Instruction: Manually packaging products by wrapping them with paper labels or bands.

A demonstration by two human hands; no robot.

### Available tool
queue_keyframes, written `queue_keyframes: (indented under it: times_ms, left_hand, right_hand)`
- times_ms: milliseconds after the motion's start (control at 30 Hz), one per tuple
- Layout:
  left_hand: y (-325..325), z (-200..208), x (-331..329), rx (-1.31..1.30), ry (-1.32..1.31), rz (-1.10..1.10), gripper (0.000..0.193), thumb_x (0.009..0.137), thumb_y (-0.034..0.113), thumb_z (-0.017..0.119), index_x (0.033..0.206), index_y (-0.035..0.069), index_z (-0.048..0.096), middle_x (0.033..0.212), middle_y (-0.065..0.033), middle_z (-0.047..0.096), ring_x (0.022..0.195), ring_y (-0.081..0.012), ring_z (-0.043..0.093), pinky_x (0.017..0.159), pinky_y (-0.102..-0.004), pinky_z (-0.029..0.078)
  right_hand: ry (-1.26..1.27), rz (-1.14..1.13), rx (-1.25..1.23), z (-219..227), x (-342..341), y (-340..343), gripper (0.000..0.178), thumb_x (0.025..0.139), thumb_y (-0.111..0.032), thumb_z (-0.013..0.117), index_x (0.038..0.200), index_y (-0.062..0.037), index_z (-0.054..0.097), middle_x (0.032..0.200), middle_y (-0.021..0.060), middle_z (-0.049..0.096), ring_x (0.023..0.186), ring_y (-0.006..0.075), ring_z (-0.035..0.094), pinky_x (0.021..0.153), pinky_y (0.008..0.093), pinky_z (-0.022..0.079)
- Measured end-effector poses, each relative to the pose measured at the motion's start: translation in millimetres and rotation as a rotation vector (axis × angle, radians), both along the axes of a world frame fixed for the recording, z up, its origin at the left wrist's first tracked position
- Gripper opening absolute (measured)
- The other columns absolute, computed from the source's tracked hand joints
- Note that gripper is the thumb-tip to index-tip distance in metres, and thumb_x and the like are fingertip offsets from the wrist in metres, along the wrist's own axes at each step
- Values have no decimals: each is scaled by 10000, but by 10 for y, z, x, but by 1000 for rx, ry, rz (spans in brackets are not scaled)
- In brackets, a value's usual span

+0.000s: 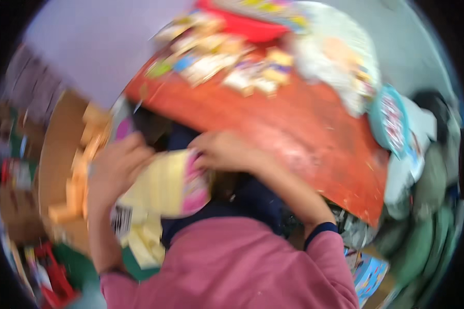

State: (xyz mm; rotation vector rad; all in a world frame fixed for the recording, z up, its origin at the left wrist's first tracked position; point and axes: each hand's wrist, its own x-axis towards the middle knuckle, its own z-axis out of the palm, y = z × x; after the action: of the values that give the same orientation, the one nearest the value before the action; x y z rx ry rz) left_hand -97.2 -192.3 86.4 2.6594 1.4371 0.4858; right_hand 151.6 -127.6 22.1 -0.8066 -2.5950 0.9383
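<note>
Over my lap is a pale yellow, ribbed piece with a bright pink end, perhaps a stack of flat cardboard packs (162, 180). The fingers of my right hand (224, 149) are closed on its upper pink edge. Beside the left end of the stack, my left hand (116, 165) has its fingers at the upper corner. Motion blur smears those fingers, so their grip is unclear. Below the stack lie more pale yellow pieces (144, 244), next to a striped black-and-white patch.
A red table (304, 149) stands ahead, with small packets (206, 51) at its far side. A teal-rimmed tub (389, 121) is at its right edge. On the left, an open cardboard box (59, 139) holds several orange pieces (77, 185). Green sacks (417, 242) stand at right.
</note>
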Motion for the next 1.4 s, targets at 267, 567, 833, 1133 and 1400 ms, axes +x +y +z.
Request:
queue_keyframes:
  times_ms: [267, 567, 833, 1133, 1400]
  left_hand:
    - [-123, 142, -30, 930, 24, 400, 205, 833, 139, 607, 1023, 64, 589, 1094, -121, 551, 1158, -376, 464, 1025, -577, 264]
    - [203, -1427, 919, -15, -124, -186, 395, 723, 85, 674, 1096, 78, 545, 1125, -126, 531, 1224, -397, 365, 1018, -633, 232]
    - [301, -1403, 1119, 106, 90, -201, 125, 805, 159, 634, 912, 95, 632, 932, -100, 542, 1021, -370, 488, 840, -543, 412]
    - [433, -1393, 1171, 151, 168, -236, 67, 763, 138, 613, 826, 120, 601, 871, -92, 521, 946, -327, 509, 790, -504, 432]
    - [397, -1572, 1062, 170, 45, -177, 8, 792, 103, 599, 788, 108, 594, 881, -99, 518, 974, -323, 485, 822, -512, 404]
  right_hand:
    - [643, -372, 14, 385, 577, -19, 191, 849, -215, 619, 890, -28, 611, 769, 92, 619, 686, 211, 610, 601, 326, 478]
    - [981, -1088, 394, 1278, 2686, 1530, 222, 899, -147, 550, 1057, -11, 625, 909, -9, 624, 799, 44, 529, 685, 200, 434]
    - [1347, -962, 825, 1323, 3631, 3099, 306, 902, -78, 532, 1203, -25, 535, 890, -25, 591, 751, 47, 490, 676, 225, 436]
    - [1260, -1349, 266, 491, 3424, 3811, 536, 843, -86, 550, 1345, -11, 378, 1276, 186, 493, 1156, 254, 494, 933, 344, 411]
    - [1347, -1017, 134, 1272, 3059, 3825, 479, 850, 35, 510, 1310, 13, 380, 1170, 156, 498, 1031, 241, 549, 884, 360, 486]
